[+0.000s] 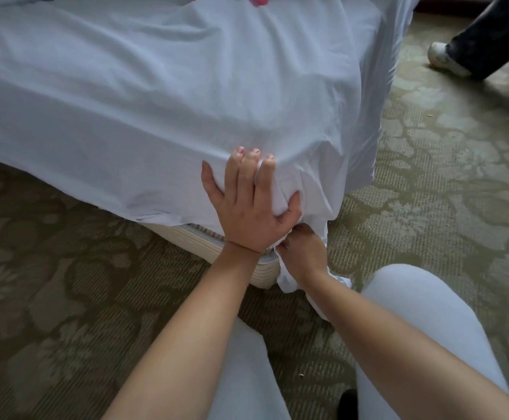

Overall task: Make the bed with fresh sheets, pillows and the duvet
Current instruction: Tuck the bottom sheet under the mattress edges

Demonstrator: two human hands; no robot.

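Left hand [247, 204] grips bunched white sheet [156, 101] at the mattress [216, 237] corner, thumb hooked into folds. Right hand [303, 250], just below that corner, pinches hanging sheet; fingers mostly hidden.

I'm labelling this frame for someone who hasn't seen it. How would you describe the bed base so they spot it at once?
Start at the bed under the white sheet and follow it down to the near corner, where the left hand grips bunched fabric. Just beneath the sheet's hanging edge shows the bed base, a cream, ribbed band above the patterned carpet, the only uncovered part of the bed.
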